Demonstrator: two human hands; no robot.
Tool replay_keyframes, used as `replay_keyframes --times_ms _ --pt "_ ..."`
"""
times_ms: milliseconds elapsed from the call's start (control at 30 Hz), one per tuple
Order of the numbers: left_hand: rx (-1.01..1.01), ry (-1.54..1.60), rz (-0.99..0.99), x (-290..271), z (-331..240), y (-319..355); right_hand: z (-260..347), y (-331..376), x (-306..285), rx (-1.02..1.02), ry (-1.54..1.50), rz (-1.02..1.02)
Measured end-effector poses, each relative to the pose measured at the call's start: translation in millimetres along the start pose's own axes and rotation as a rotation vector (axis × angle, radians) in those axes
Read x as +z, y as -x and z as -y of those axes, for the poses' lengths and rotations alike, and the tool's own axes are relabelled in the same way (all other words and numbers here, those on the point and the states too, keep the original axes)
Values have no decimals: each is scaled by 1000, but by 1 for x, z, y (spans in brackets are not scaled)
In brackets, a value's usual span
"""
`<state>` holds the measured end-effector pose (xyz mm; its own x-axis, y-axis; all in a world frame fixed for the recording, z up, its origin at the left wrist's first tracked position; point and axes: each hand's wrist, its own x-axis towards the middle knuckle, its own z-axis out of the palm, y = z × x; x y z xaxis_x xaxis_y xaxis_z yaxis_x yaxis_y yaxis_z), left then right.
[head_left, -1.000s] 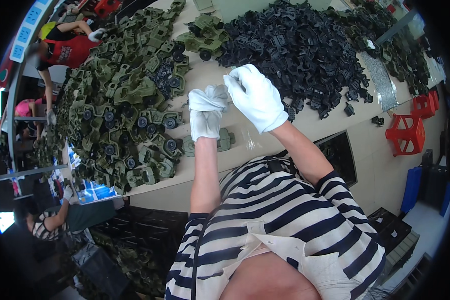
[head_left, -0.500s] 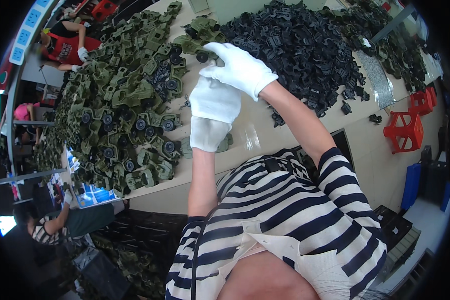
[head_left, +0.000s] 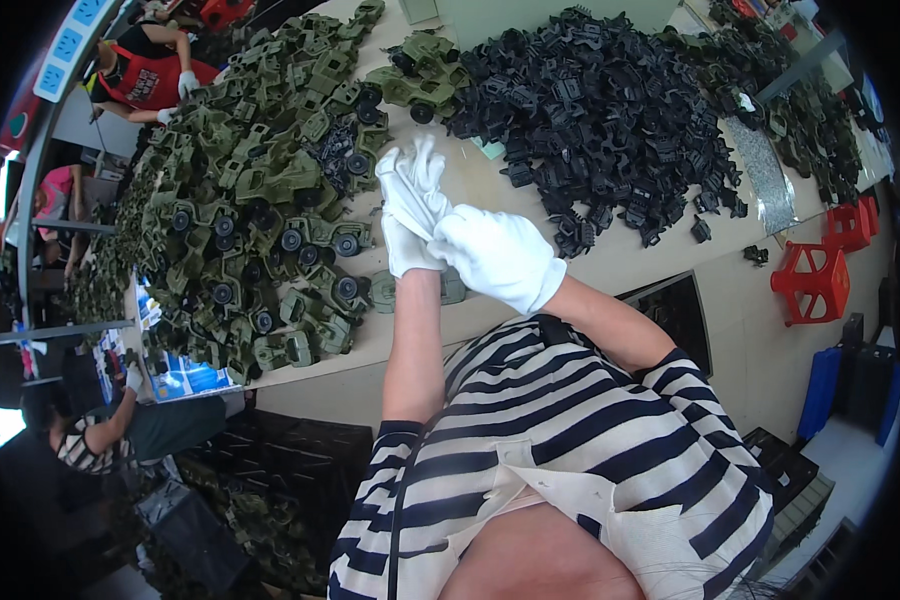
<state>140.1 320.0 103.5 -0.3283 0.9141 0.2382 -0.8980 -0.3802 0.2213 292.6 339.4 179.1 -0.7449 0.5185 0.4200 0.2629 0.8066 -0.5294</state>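
Observation:
White gloves cover both of my hands, which meet over the table [head_left: 365, 362]. My left hand [head_left: 410, 205] points away from me, its fingers stretched and a little bent, with nothing in them. The cloth of its white glove [head_left: 402, 232] is creased. Across it from the right comes my right hand [head_left: 498, 256], its fingers closed in a pinch on that glove at the side of the left palm. Just beyond the left fingertips lies a green toy vehicle body [head_left: 440, 72] with black wheels. Flat on the table by my left wrist is a green part [head_left: 452, 288], partly hidden.
To the left spreads a heap of green toy vehicle bodies [head_left: 270, 180], some with wheels. A pile of black plastic parts [head_left: 610, 120] sits to the right. Red stools [head_left: 812, 283] stand on the floor at right. Co-workers [head_left: 155, 75] are along the left side.
My right hand has slid down from over the left fingers toward the palm and pinches the glove there. The left fingers now show, stretched out. The view has shifted slightly.

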Motion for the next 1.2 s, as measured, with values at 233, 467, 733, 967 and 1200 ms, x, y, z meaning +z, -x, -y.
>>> replay_keyframes --times_ms 233,467,733,967,1200 --pt "118 -360 -539 28 12 14 7 6 0 24 -200 84" --pt "52 -365 -348 19 4 15 15 5 -3 35 -289 163" --pt "35 -529 -352 33 5 20 19 5 -6 82 -353 166" --pt "146 -1261 -265 62 4 1 22 10 -3 122 -386 213" --pt "129 -2321 118 106 -1 -11 13 1 -41 278 -330 -68"
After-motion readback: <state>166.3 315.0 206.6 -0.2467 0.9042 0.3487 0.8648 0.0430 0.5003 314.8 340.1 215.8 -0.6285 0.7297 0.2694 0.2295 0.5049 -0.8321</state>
